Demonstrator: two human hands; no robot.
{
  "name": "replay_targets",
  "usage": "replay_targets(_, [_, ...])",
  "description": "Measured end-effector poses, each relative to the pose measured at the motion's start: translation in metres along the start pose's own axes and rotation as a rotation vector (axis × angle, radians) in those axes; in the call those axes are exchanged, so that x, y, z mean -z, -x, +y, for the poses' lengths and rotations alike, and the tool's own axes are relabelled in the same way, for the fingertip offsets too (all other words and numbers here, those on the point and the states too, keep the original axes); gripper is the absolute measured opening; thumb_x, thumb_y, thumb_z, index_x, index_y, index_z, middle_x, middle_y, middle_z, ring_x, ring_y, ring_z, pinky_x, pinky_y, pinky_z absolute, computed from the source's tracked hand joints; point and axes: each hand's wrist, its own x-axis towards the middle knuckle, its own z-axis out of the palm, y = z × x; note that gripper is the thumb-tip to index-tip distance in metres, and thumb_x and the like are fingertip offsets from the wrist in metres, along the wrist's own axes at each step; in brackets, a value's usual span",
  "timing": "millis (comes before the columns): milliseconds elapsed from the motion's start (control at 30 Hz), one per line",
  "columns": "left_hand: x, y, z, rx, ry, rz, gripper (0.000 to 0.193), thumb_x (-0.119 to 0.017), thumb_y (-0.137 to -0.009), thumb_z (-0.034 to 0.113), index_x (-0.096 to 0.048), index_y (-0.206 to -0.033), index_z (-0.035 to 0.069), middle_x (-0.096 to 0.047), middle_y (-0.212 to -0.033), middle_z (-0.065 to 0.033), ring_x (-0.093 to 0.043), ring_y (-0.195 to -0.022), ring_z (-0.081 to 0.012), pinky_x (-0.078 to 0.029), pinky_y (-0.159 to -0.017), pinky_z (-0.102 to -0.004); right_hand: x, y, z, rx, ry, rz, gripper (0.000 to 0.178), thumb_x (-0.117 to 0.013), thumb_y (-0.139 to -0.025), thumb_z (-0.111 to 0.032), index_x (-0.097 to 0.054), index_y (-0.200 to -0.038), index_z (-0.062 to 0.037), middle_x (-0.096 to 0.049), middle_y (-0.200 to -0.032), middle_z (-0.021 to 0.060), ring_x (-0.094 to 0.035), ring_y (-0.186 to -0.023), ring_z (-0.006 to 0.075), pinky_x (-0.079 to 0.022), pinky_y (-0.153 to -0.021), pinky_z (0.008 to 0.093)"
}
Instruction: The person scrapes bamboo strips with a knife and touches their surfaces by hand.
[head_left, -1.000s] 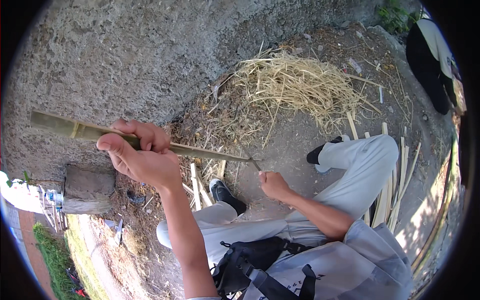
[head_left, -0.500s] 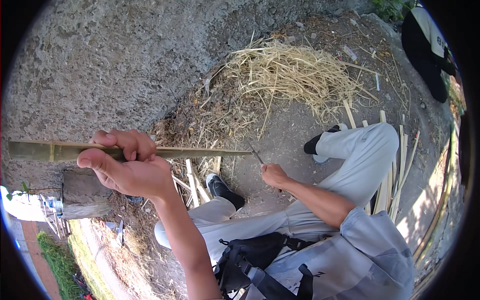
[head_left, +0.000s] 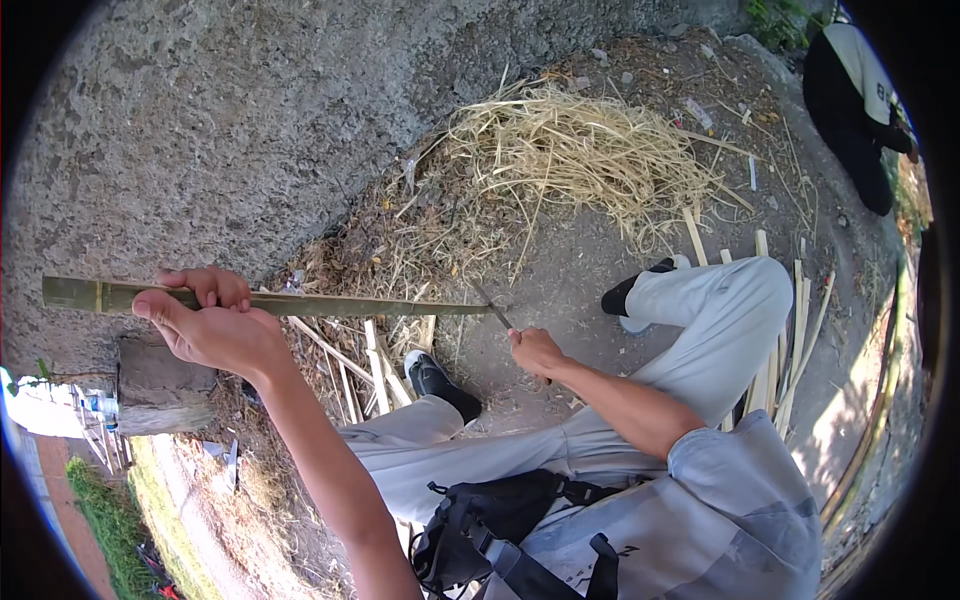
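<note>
A long green bamboo strip [head_left: 380, 306] lies nearly level across the left half of the view. Near its left end, my left hand [head_left: 225, 335] holds it palm up, with the thumb on one side and the fingers curled over the other. Lower down and to the right, my right hand [head_left: 537, 352] is closed round the handle of a knife [head_left: 490, 305]. The slim dark blade crosses the strip close to its right end; whether it cuts into the bamboo is too small to tell.
Beyond my hands lies a heap of pale bamboo shavings [head_left: 600, 150] beside a rough concrete wall [head_left: 230, 130]. Split slats [head_left: 790, 340] lie by my right leg, more by my left foot. A stone block [head_left: 165, 385] stands at left. Another person [head_left: 850, 100] is at the upper right.
My left hand has slid left along the bamboo strip, while the strip itself has shifted a little to the right. My right hand and the knife have moved slightly left.
</note>
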Motion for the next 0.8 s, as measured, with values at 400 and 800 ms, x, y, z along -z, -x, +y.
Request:
replay_targets(400, [0.013,-0.005,0.0,0.026,0.076,-0.071,0.049,-0.04,-0.094,0.057,-0.044,-0.087,0.008,-0.028,-0.057,0.0024,-0.02,-0.047,-0.0071,-0.016,-0.043,-0.0236,-0.018,-0.022,0.049,0.076,0.288,0.044,0.051,-0.037,-0.097,-0.036,-0.064,-0.087,0.0055,-0.064,-0.081,0.0275,-0.062,-0.08,0.0457,-0.051,-0.073,0.0475])
replay_targets(800, [0.004,-0.008,0.001,0.062,0.04,-0.022,0.043,-0.041,-0.096,0.052,-0.045,-0.088,0.01,-0.03,-0.058,0.002,-0.023,-0.046,-0.0066,-0.019,-0.042,-0.0229,-0.016,0.025,-0.012,0.485,-0.05,0.28,0.045,-0.048,-0.093,-0.038,-0.061,-0.078,0.0018,-0.059,-0.064,0.0238,-0.059,-0.063,0.0441,-0.046,-0.062,0.0498])
